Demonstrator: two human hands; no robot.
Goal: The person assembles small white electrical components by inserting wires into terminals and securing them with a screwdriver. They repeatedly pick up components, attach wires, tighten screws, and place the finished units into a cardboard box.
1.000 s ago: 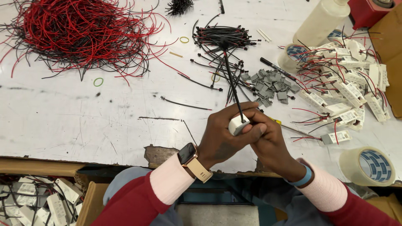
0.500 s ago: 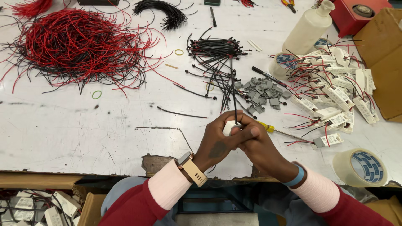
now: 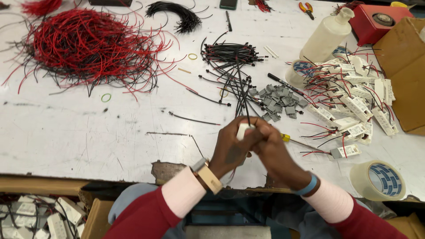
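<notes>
Gripping: both hands (image 3: 252, 146) closed on small white block (image 3: 243, 131) | black wire (image 3: 242, 95) rising from it

A worn white workbench under even overhead light.

The white tabletop (image 3: 79, 132) is scuffed, with grey marks and scratches, and its near edge (image 3: 166, 170) is chipped down to brown wood. A brown cardboard box (image 3: 405, 75) sits at the right side, a red box (image 3: 376, 22) at the far right corner. Below the near edge, at the left, a cardboard bin (image 3: 90, 219) stands beneath the table.
</notes>
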